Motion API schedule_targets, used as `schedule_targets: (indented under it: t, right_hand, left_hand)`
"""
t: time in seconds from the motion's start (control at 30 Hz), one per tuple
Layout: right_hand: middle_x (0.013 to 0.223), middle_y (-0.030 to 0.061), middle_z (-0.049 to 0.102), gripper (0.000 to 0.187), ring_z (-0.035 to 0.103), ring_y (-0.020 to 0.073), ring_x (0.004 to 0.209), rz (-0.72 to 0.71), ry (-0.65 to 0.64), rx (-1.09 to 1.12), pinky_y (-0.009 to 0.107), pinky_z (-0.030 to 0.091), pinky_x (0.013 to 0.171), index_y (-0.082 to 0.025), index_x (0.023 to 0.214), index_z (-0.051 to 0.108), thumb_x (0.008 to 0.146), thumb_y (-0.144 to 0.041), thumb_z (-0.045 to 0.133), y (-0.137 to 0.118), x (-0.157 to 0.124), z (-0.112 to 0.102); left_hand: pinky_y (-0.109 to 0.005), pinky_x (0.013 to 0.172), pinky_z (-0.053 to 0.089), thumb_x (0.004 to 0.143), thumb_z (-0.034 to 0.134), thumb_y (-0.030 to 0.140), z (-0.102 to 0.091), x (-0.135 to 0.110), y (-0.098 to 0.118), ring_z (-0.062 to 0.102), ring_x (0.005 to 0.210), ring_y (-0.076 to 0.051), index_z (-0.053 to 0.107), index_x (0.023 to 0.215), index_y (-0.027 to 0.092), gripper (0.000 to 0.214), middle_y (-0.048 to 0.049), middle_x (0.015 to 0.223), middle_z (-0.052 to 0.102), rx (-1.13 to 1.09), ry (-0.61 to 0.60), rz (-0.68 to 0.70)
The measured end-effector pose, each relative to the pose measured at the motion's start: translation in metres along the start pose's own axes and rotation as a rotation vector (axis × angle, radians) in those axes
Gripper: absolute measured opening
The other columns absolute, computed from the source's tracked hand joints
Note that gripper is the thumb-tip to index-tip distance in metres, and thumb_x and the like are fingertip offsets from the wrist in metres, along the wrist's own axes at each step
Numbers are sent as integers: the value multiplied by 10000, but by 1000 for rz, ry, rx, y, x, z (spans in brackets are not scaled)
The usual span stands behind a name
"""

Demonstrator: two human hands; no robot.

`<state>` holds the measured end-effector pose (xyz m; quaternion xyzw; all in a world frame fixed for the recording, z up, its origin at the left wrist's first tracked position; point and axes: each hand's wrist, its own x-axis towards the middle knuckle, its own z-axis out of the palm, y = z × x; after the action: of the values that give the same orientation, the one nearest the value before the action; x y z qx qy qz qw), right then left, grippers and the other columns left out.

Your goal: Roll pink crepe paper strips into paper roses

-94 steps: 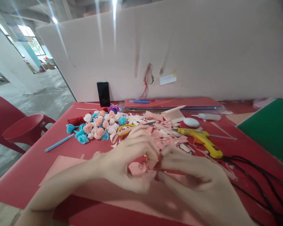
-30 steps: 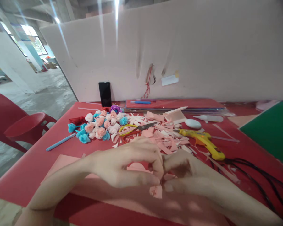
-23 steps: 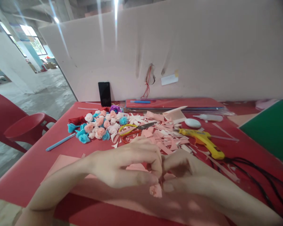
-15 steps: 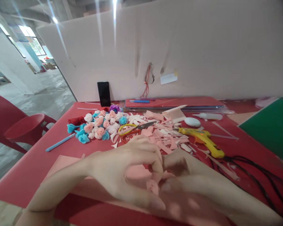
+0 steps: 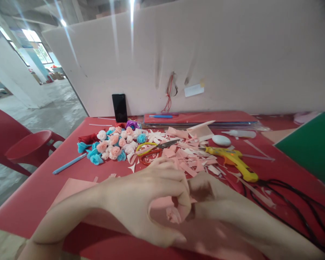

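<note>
A small pink rose (image 5: 173,214), formed from paper-like material, sits in the gap between the left thumb and forefinger, above a pink sheet (image 5: 73,189). Its centre is a tight, crinkled coil, and a smoother, paler petal flares out beside it towards the right hand (image 5: 219,202). The left hand (image 5: 141,202) has its thumb spread well away from its curled fingers, which reach the petal's edge; whether they grip it I cannot tell. The right hand is closed, thumb and forefinger pinching the rose at its base — the tips partly hidden.

Beyond the hands, on the smooth red surface (image 5: 27,195), lies a heap of finished flowers (image 5: 114,152) with ruffled, rolled heads in peach, white, blue, red and purple. Beside it, scissors (image 5: 168,143) with metal blades and a yellow and orange-red handle rest on thin, angular pink and white scraps (image 5: 199,166). To their right are a glossy white oval object (image 5: 221,140), a translucent bottle (image 5: 243,134) with a narrow nozzle, and a yellow plastic glue gun (image 5: 241,168). A white slip (image 5: 193,90) is stuck to the pale panel (image 5: 238,61) — any writing is too small to read.
</note>
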<state>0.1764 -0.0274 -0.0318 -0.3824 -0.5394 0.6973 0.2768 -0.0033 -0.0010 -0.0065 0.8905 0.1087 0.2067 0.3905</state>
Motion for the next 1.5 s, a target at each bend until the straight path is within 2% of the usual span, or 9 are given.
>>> schedule_targets:
  t: [0.13,0.2,0.3,0.37,0.53,0.67,1.03,1.3,1.5]
  right_hand:
    - [559,-13,619,49,556,143,613,30,45,11,236,414,557,-207,543,696,569,-194,657,1,0,0]
    - [569,-14,621,61,547,130,596,-8,45,-12,231,425,562,-211,548,703,599,-208,670,0,-1,1]
    - [613,-10,641,80,566,138,617,-186,136,-85,246,451,602,-238,566,721,642,-219,703,-1,0,1]
    - [624,-7,648,69,585,160,647,-342,230,-118,268,468,636,-265,581,732,642,-232,732,0,2,0]
    - [578,12,648,76,571,183,615,-537,352,-157,295,476,604,-301,559,740,618,-331,777,2,3,1]
    - [527,-1,618,82,519,165,575,-618,362,-127,296,450,594,-330,574,743,611,-392,781,5,5,3]
    - [497,-34,480,169,415,136,565,-446,293,-3,279,366,593,-281,489,685,640,-310,755,12,8,3]
    - [638,-1,623,84,534,120,601,-276,181,60,239,403,553,-259,615,745,652,-334,749,13,11,-4]
    - [651,1,637,78,548,117,593,-313,135,63,235,431,550,-280,592,749,612,-344,787,16,15,-6]
  left_hand:
    - [-288,789,419,664,644,201,-1,0,-1,486,751,-134,464,688,192,181,2,751,523,32,14,47]
    - [-292,808,425,674,651,211,-2,-1,0,497,792,-140,529,796,198,173,-7,814,529,43,27,64]
    - [-294,827,431,703,677,242,-1,-2,1,501,904,-161,531,1031,224,360,-25,948,553,75,92,43]
    - [-286,833,429,726,679,231,1,-2,1,498,954,-162,507,1078,214,392,-38,1014,562,122,192,48]
    - [-296,796,434,761,635,188,5,3,-8,541,818,-139,531,898,180,172,-26,842,590,262,490,224]
    - [-291,762,441,807,625,286,6,6,-16,552,735,-125,568,817,163,135,-19,745,610,250,534,315]
    - [-267,665,473,766,668,302,5,9,-25,503,672,-120,657,644,176,176,-5,594,604,21,581,277]
    - [-262,660,450,745,691,266,0,7,-27,497,653,-106,673,636,157,155,-9,618,618,-83,478,217]
    - [-285,686,431,810,607,296,-6,6,-23,460,686,-129,708,644,160,237,-30,620,590,29,390,215]
